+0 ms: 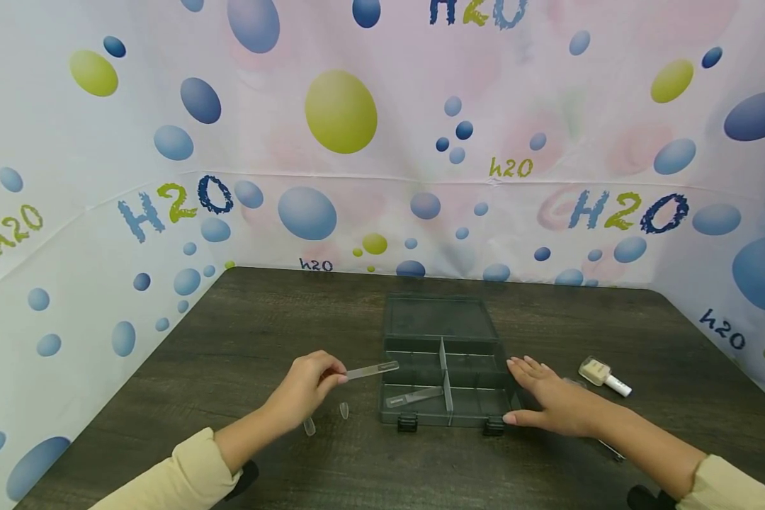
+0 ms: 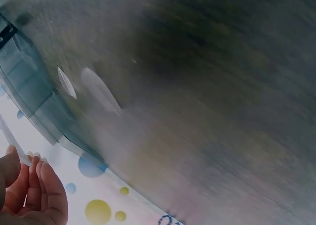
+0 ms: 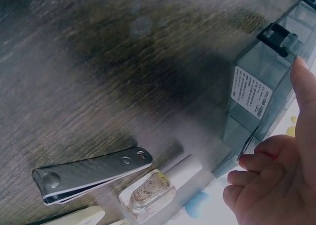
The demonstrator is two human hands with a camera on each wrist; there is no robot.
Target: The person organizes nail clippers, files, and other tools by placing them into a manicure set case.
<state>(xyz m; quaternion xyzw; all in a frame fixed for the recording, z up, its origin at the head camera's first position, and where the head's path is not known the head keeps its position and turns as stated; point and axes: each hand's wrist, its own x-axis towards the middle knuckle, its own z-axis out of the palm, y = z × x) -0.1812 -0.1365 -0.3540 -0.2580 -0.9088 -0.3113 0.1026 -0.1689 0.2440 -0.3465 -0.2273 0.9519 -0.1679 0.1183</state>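
- Head view: the left hand (image 1: pixel 309 388) pinches one end of a clear plastic strip (image 1: pixel 371 370), its fingers curled; the far end of the strip reaches over the left edge of a smoky, see-through divider box (image 1: pixel 448 382).
- The right hand (image 1: pixel 553 405) is open, fingers stretched along the box's right edge, thumb by the front latch (image 1: pixel 494 426).
- The lid (image 1: pixel 440 316) is up. A pale divider (image 1: pixel 446 375) runs front to back; a labelled strip (image 1: pixel 414 397) lies in the left half, near the front.
- Progress, as I judge it: one strip is in; the held one is not yet down. A nail-polish bottle (image 1: pixel 596 371) and two clear slips (image 1: pixel 344 410) remain outside.
- Left wrist view: the pinch shows again — the slips lie beside the box.
- Right wrist view: a metal nail clipper (image 3: pixel 94 174) lies near the bottle; a printed sticker (image 3: pixel 251 92) marks the box's side.
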